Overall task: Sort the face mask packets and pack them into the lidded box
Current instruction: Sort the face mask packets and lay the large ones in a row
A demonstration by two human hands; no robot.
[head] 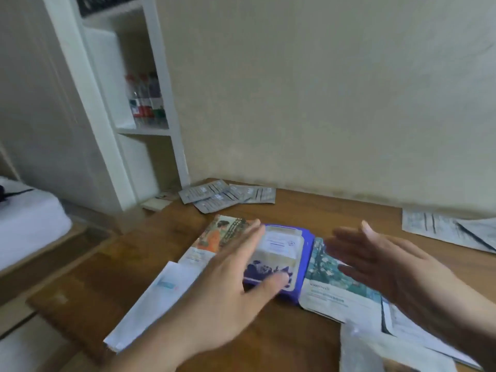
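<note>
Wooden table [268, 331] against a cream wall; packets [228, 196] fanned at eleven o'clock, more at two. Blue packet [281, 259] lies centre, long axis running twelve to six, between orange packet [214, 237] and green packet [322, 269]; left hand [233, 285] spread flat on it, nearer; right hand [381, 267] hovers open at three. No box visible.

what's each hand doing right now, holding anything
Left hand: open, fingers straight, over the purple packet; contact cannot be told.
Right hand: open, holding nothing, above the green floral packet.
</note>
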